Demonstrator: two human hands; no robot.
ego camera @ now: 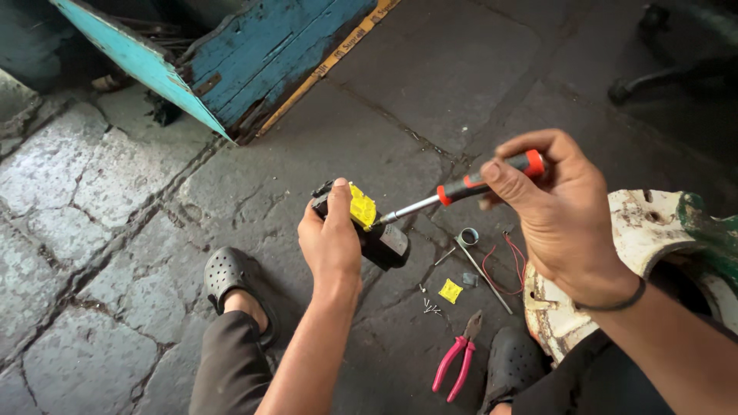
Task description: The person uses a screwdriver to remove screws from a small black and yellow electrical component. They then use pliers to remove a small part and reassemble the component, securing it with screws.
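A cracked grey stone floor (115,230) fills the view, seen from above, with open bare paving to the left and at the top right. A worn blue wooden box (254,54) sits at the top, its corner edge pointing toward the middle. At the right edge, a chipped white and green metal wheel-like part (653,230) lies against the person's right leg.

The left hand (330,242) is near the centre, fingers wrapped and pressed around a small black device (380,238) with a yellow part (362,207) on top, held above the floor. The right hand (553,207) is up and to the right, fingers curled tight on the red and black handle of a screwdriver (461,188), whose metal tip touches the yellow part.

On the floor below the hands lie pink-handled pliers (460,357), a thin metal rod with a ring end (480,269), looped red wires (500,265), a small yellow piece (450,290) and scattered tiny screws (430,306). Two dark clogs, one left (227,277) and one right (511,361), bracket this cluster.
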